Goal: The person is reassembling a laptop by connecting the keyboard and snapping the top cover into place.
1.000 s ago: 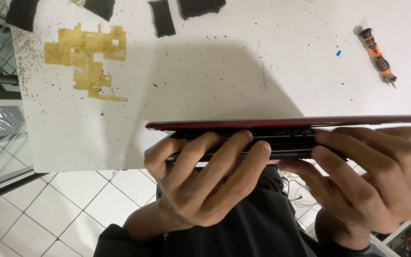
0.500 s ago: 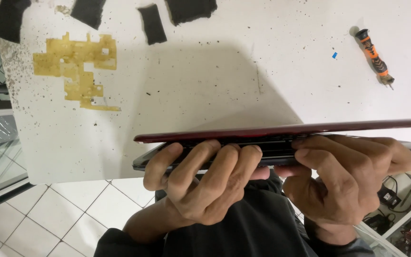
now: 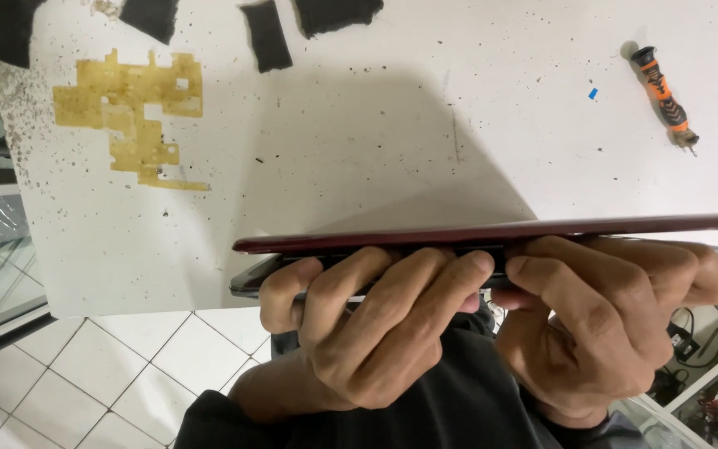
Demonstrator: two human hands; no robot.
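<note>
A thin closed laptop (image 3: 425, 234) with a dark red lid and black base is held edge-on above the near edge of a white table (image 3: 359, 158). My left hand (image 3: 367, 333) grips its near edge from below, fingers curled over the black base. Beside it, my right hand (image 3: 608, 316) grips the same edge, fingertips pressed at the seam between lid and base. Whatever lies under the laptop is hidden.
An orange-and-black screwdriver (image 3: 665, 96) lies at the table's far right. A yellow cut-out film sheet (image 3: 135, 116) lies at the left, black foam pieces (image 3: 266, 35) along the far edge. White tiled floor (image 3: 85, 374) shows below left.
The laptop and both hands have shifted slightly, staying low in view. My right fingers have closed further around the edge near the seam.
</note>
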